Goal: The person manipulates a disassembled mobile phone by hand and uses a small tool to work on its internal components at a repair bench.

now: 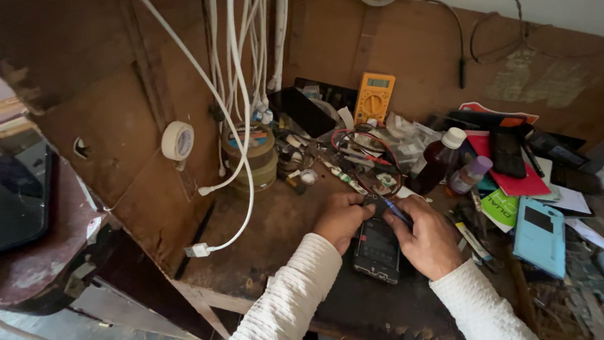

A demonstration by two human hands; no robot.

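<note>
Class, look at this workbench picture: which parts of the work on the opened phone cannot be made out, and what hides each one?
Head view:
- Top of the opened phone: covered by both hands.
- Tip of the blue tool: hidden under the left hand.
- Right hand fingertips: curled out of sight.
- Phone's inner parts: too small and dark.

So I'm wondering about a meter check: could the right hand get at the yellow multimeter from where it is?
Probably yes: the right hand would go over loose wires to the multimeter, after setting down its blue tool.
</note>
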